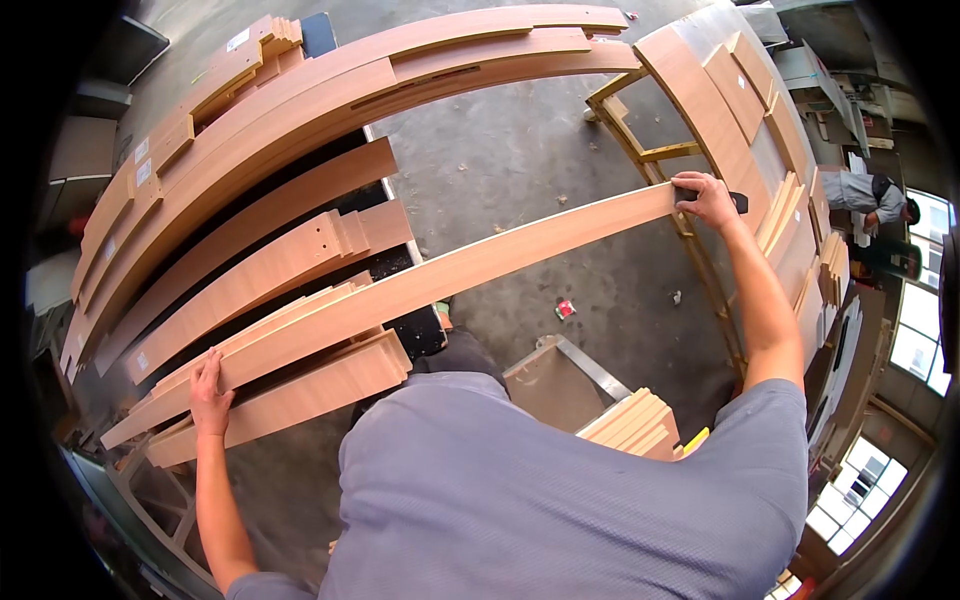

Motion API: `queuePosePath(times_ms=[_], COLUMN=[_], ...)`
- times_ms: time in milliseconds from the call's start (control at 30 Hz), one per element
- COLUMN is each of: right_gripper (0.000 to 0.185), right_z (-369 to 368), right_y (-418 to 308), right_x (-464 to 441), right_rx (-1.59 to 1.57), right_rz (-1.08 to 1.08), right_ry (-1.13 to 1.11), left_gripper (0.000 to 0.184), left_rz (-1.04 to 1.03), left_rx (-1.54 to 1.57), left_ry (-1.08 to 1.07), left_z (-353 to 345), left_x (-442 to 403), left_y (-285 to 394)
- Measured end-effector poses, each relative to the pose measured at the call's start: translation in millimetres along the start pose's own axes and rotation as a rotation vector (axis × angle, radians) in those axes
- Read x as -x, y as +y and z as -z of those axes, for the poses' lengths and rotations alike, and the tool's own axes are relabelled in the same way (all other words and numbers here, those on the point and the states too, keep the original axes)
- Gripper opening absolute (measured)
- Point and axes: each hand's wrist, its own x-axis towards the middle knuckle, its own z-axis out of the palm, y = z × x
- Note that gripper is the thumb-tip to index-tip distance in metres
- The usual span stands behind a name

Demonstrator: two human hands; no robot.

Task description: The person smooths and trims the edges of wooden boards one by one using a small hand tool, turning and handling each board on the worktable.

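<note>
A long, narrow wood-grain board [470, 265] runs diagonally across the view, over stacks of similar panels. My left hand [210, 395] grips its edge near the lower left end, with the fingers over the top. At the far right end, my right hand [708, 200] is closed around a dark hand-held object [740, 203] that shows on both sides of the fist and touches the board's end. Its exact kind is mostly hidden by the fingers. Below the board on the left lies a shorter stack of panels [290, 395].
Long curved-looking panel stacks [300, 120] lie at the left and back. A wooden frame [670, 152] and a table with panels [735, 95] stand at the right. Wood strips [635, 425] sit near my body. A red-and-white scrap [566, 309] lies on the floor. Another person [865, 192] is far right.
</note>
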Motion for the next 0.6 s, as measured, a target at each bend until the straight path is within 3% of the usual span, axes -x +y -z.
queuePosePath(times_ms=[100,267,333,467,600], right_gripper=[0.055,0.054,0.054,0.055,0.052], right_z=[-15,-5,-3,-13,-21], right_y=[9,-7,-18,-56,-130], right_x=[3,-8,-8,-18,-18], right_rx=[-0.277,-0.243,-0.089,-0.155,-0.032], right_rz=[-0.132,-0.272,-0.039,0.007,0.283], right_ry=[0.065,-0.048,0.012,-0.024,0.01], left_gripper=[0.094,0.096,0.097,0.098,0.094], left_rz=[-0.006,-0.022,-0.038,-0.053,-0.054], left_rx=[0.011,0.005,-0.002,-0.006,-0.028], left_ry=[-0.003,-0.014,0.001,0.012,0.014], left_z=[-1,-2,-1,2,1], left_x=[1,-1,0,0,-1], left_y=[-2,-8,-5,-3,-4])
